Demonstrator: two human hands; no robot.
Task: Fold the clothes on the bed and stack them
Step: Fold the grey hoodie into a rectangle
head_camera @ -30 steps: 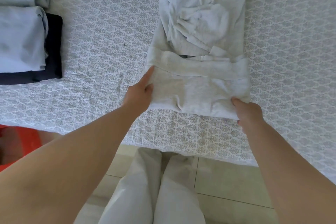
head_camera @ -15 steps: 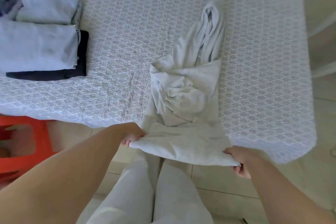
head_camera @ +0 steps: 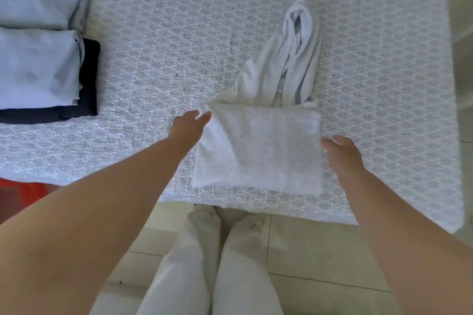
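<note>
A light grey garment lies on the bed near its front edge. Its near part is folded into a flat rectangle, and its far part trails away in a bunched, twisted strip. My left hand reaches to the rectangle's upper left corner, with straight fingers touching the cloth. By the rectangle's right edge is my right hand, fingers loose and blurred, gripping nothing that I can see.
At the left of the bed a folded light blue piece lies on a dark navy one; another folded light blue piece lies behind. An orange stool stands at the lower left, on tiled floor.
Both hands gripped the garment's near edge and pulled it off the bed's edge. That edge now lies folded over the crumpled middle, and both hands have let go.
</note>
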